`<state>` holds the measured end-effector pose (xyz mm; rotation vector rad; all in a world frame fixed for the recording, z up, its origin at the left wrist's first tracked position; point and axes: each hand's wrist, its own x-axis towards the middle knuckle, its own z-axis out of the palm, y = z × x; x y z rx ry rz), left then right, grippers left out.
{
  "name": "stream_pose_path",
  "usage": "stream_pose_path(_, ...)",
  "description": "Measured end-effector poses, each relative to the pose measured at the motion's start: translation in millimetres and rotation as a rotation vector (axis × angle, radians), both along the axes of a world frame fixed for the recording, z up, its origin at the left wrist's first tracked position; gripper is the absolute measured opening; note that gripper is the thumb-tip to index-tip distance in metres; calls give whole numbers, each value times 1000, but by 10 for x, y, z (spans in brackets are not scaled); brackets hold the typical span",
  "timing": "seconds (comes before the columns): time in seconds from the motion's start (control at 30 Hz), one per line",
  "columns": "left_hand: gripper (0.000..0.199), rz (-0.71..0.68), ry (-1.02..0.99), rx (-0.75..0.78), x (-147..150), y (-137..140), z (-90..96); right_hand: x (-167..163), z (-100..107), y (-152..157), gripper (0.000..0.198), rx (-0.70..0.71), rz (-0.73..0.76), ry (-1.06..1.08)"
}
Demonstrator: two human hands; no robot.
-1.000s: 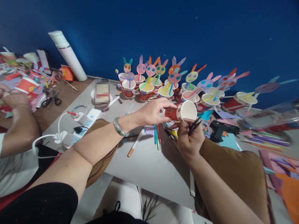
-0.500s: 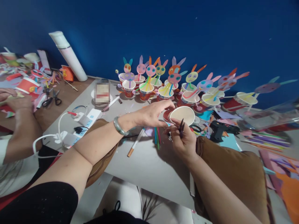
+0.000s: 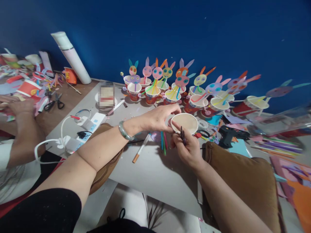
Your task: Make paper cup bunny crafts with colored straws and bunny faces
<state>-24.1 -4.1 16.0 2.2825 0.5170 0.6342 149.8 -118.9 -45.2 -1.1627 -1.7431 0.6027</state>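
A paper cup (image 3: pixel 186 122) with a white rim stands in front of me, its open mouth tilted toward me. My left hand (image 3: pixel 160 119) curves around the cup's left side, thumb low and fingers behind the rim. Small dark scissors (image 3: pixel 183 136) are in my right hand (image 3: pixel 188 149), blades pointing up near the cup's front rim. The fingers of that hand also reach the rim. Several coloured sticks (image 3: pixel 164 142) and a white marker (image 3: pixel 141 148) with a brown end lie on the table below my hands.
Behind the cup stand several red paper cups (image 3: pixel 152 97) with paper rabbit heads. To the right are a black glue gun (image 3: pixel 232 136), paper scraps and a brown cushion (image 3: pixel 240 174). A power strip (image 3: pixel 96 124) with cables lies left. Another person's hand (image 3: pixel 21 108) works at far left.
The cup has turned and shifted slightly left, its red side now mostly hidden. My right hand has moved a little left and down with the scissors.
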Motion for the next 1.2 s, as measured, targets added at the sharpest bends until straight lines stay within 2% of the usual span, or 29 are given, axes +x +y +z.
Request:
stream_pose_path(0.2,46,1,31,0,-13,-12,12,5,-3,-15,48,-70,5,40)
stream_pose_path(0.5,38,33,0,-28,-37,44,7,9,-2,20,39,30,-47,52)
stream_pose_path(0.6,40,-6,13,-42,-32,52,-6,-8,4,13,40,-31,-22,53)
stream_pose_path(0.87,51,-69,59,-11,-26,51,-37,-16,16,-28,51,-241,174,181)
stream_pose_path(1.0,54,-98,24,-26,-24,49,-30,-26,32,-28,49,-302,198,262)
stream_pose_path(1.2,70,-158,-14,-83,-29,33,-48,-56,108,-34,55,-382,212,364)
